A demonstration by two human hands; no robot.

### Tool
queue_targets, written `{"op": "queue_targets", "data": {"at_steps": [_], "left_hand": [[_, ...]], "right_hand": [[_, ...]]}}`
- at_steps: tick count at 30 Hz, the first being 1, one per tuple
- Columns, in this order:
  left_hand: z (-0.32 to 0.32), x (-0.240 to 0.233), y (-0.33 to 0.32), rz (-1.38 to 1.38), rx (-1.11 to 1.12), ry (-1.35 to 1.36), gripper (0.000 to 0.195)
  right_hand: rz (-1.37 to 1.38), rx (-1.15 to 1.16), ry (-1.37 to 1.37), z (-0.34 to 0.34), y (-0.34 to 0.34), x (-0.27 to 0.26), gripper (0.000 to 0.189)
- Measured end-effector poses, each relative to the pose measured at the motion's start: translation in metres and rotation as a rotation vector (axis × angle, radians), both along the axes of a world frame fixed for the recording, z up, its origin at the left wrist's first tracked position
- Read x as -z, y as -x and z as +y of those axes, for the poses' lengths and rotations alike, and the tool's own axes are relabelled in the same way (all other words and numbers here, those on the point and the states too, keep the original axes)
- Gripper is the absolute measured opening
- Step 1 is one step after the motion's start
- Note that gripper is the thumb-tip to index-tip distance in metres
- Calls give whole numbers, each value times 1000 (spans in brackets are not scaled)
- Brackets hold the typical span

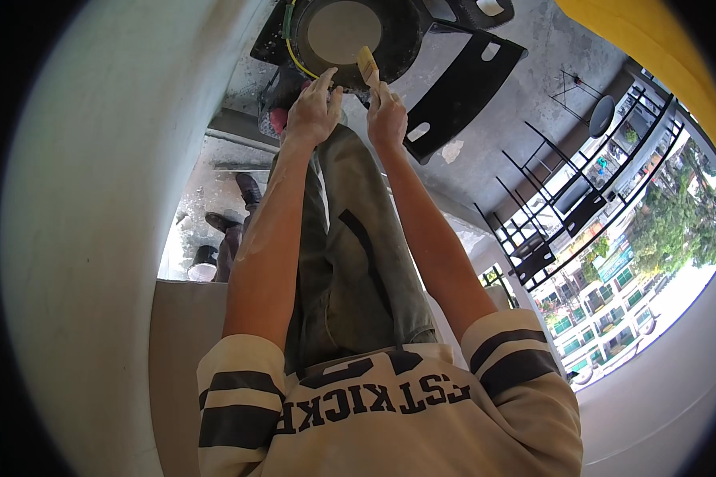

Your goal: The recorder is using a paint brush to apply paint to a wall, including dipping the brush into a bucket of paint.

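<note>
A black round tub (pixel 406 45) stands before me, with a grey-beige liquid (pixel 345 33) in it. My right hand (pixel 386 116) grips the handle of a flat paintbrush (pixel 367 64), its pale bristles pointing up over the tub's near side. Near the tub's near-left rim is my left hand (pixel 313 113), thumb apart from the fingers and nothing held; whether it touches the rim I cannot tell. Pale residue marks this hand and forearm. A yellow-green cord or handle (pixel 298 62) curves along the tub's left side, and a red object (pixel 278 119) shows beside my left wrist.
A black curved panel with slots (pixel 465 89) lies right of the tub on the stained concrete floor (pixel 549 53). Black metal frames (pixel 549 197) stand farther right. At left are a pale wall (pixel 107 179), another person's dark boots (pixel 247 189) and a small black bucket (pixel 204 256).
</note>
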State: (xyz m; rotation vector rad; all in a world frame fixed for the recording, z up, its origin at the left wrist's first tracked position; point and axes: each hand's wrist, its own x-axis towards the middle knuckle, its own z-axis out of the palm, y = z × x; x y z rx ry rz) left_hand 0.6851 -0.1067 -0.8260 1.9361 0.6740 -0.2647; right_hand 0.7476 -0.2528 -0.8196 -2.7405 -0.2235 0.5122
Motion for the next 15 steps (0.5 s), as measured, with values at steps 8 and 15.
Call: {"op": "queue_targets", "data": {"at_steps": [8, 15], "left_hand": [[-6, 12, 0, 60, 0, 66, 51], [-15, 25, -3, -31, 25, 17, 51]], "right_hand": [[147, -32, 145, -23, -5, 14, 26], [153, -61, 147, -33, -12, 20, 27]]}}
